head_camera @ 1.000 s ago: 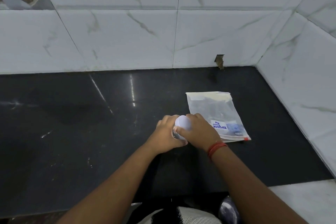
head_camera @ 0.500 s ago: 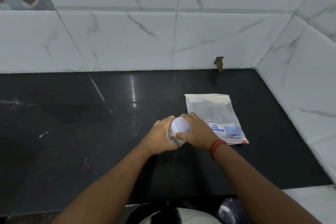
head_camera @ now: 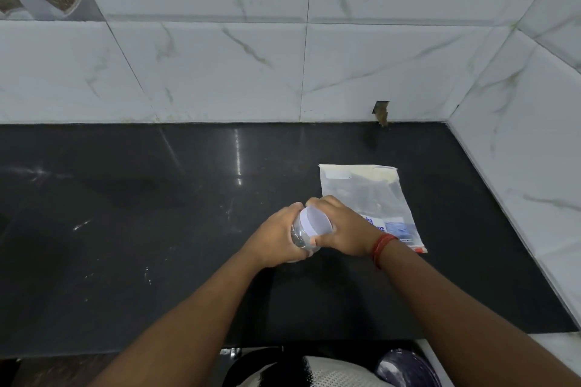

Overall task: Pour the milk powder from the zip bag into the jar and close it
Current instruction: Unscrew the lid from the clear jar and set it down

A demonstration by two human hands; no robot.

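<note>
A small clear jar point(head_camera: 300, 237) with a white lid point(head_camera: 315, 221) is held over the black counter point(head_camera: 157, 229), tilted with its lid toward the upper right. My left hand point(head_camera: 276, 237) wraps the jar's body. My right hand point(head_camera: 344, 228) grips the lid from the right side. Just behind and to the right of my right hand, the clear zip bag point(head_camera: 367, 195) lies flat on the counter with pale milk powder gathered at its far end and a blue label near my wrist.
White marble-look tiled walls point(head_camera: 314, 72) close the counter at the back and on the right, meeting in a corner at the far right. A chipped hole point(head_camera: 381, 111) shows at the wall's base. The counter's front edge runs just below my forearms.
The jar has tilted further, so the lid's top now faces up and right. Both hands keep their hold and sit at about the same spot beside the bag.
</note>
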